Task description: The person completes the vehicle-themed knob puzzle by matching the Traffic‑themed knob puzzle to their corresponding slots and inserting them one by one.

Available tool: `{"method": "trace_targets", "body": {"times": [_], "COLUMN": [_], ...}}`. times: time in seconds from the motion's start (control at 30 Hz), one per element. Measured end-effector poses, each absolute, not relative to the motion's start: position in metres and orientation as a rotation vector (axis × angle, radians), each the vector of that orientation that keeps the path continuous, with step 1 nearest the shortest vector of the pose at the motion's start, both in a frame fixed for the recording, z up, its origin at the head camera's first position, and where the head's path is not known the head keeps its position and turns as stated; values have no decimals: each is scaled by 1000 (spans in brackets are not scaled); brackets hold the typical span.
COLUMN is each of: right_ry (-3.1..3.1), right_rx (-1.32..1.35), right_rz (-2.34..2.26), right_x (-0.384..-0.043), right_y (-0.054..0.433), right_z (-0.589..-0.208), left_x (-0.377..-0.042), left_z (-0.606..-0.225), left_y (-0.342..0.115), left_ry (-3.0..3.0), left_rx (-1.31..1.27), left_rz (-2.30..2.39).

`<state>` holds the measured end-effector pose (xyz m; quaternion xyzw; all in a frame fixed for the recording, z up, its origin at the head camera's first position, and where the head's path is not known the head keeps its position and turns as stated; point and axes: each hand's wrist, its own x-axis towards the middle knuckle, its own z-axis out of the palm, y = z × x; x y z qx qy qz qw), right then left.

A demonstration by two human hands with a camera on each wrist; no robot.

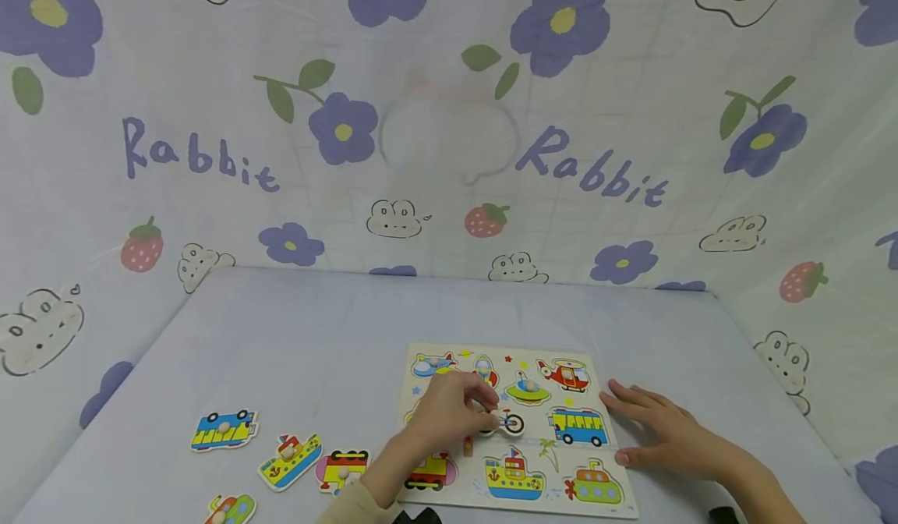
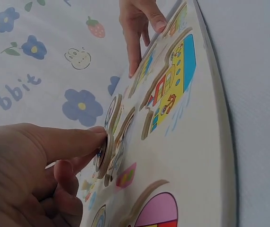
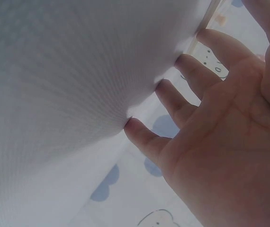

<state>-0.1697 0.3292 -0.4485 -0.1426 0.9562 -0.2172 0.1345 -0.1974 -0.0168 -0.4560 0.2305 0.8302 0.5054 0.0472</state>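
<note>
A pale wooden puzzle board lies on the table, printed with vehicle pictures. Above its middle row, my left hand pinches a motorbike puzzle piece between thumb and fingers. The left wrist view has the piece tilted close over the board, overlapping a cut-out recess. My right hand lies at the board's right edge with fingers spread and fairly straight. In the right wrist view its fingertips press on the tablecloth, the index by the board's edge.
Left of the board lie a bus piece, a ship piece, a train piece and a submarine piece. A patterned cloth hangs behind the table. The left forearm covers part of the board's left side.
</note>
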Motion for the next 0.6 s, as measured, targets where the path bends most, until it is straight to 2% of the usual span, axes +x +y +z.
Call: {"method": "trace_targets", "body": {"times": [0.6], "right_ry": [2773], "right_rx": [-385], "right_rz": [-617], "right_x": [-169], "right_y": [328], "right_z": [-450], "left_x": [-198], "left_z": [-472], "left_y": [-12], "left_ry": [2564], "left_rx": [592], "left_rz": [1605]}}
